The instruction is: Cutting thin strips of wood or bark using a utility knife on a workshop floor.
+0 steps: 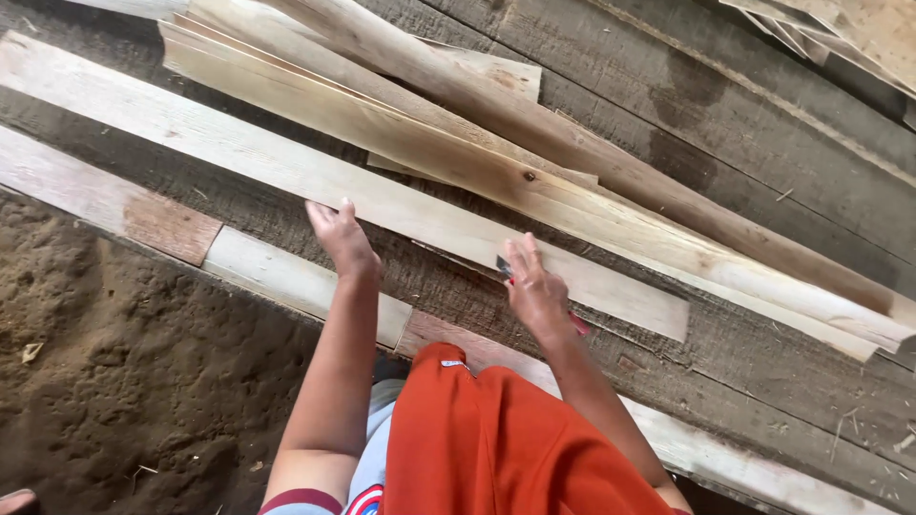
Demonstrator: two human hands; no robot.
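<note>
My left hand (341, 238) reaches out with fingers straight and together, its tips at the near edge of a long pale plank (239, 153). My right hand (534, 286) hovers over the same plank farther right, fingers spread, with a small red-handled tool (577, 324) under it, a dark tip showing by the fingers. Whether the hand grips the tool or only covers it is unclear. My orange garment (496, 439) fills the bottom centre.
Several long pale boards and rounded slabs (496, 181) lie stacked diagonally on a dark weathered wooden platform (763, 143). Another plank (286, 277) runs along the platform's near edge. Bare brown earth (124, 381) lies at lower left. More boards (859, 29) sit at top right.
</note>
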